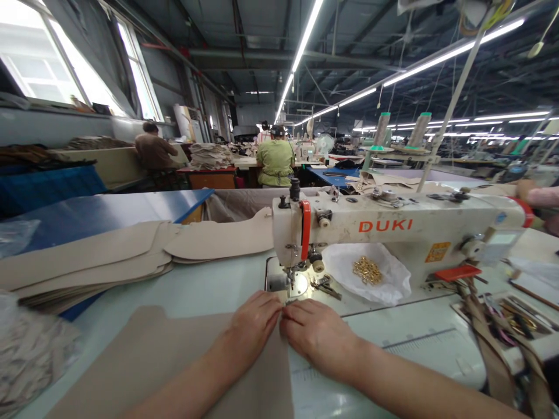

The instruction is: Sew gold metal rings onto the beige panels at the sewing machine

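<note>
- Forearms (pixel 205 369) lie nearest the camera, the left one crossing the beige panel (pixel 170 343).
- Left hand (pixel 255 319) and right hand (pixel 321 334): fingers bunched, tips together at the panel's right-hand far corner, just short of the needle (pixel 292 279). Whether they pinch or only press cannot be told.
- Panel: flat on the table (pixel 222 282). Probably light, flexible, slightly stiff, not fragile; likely to slide easily. Best held by the edges near that corner.
- Edges: right side runs toward the camera between the forearms.
- Room: tabletop shows between panel and stack (pixel 113 250). Rightward, the sewing machine (pixel 388 224) and dish (pixel 395 285) limit movement; straps (pixel 487 340) hang farther out.
</note>
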Action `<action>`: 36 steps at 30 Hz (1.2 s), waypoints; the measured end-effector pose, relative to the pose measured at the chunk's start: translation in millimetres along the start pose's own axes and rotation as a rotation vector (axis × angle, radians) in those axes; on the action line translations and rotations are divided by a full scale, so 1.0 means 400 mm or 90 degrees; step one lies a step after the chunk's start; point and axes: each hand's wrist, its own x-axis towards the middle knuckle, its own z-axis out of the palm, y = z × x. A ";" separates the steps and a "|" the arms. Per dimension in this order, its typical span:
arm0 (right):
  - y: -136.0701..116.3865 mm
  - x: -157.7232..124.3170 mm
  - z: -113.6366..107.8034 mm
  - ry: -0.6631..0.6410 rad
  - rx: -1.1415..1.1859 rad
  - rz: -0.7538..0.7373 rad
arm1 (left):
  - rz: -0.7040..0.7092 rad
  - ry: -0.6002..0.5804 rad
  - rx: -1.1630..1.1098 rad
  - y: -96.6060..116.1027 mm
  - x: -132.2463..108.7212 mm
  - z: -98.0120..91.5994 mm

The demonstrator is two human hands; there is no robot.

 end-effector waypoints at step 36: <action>0.095 0.016 0.022 -0.049 0.018 0.082 | -0.032 -0.030 0.004 -0.050 0.082 0.054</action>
